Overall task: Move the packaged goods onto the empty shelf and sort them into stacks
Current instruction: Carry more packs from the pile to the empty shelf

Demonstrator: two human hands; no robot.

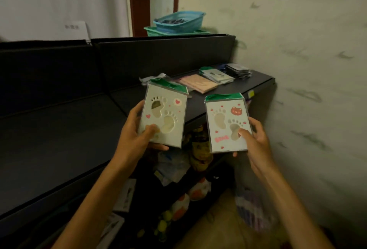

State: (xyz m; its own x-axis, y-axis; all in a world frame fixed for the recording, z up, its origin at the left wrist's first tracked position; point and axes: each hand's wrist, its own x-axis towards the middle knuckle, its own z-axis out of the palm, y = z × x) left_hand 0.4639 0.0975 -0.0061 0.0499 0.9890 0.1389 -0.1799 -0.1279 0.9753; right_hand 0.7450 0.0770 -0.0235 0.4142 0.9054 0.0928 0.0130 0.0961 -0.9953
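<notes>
My left hand (135, 135) grips a heart footprint pack (165, 113), my right hand (256, 141) a bear footprint pack (226, 123), above the dark shelf (59, 139).

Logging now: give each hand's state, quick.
Left hand: closed on the heart packet.
Right hand: closed on the bear packet.

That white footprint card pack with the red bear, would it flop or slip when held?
The white bear-print card pack in clear wrap probably stays stiff: it sits flat in the right hand. The glossy wrap may be slippery. It likely weighs little, held by one corner.
</notes>
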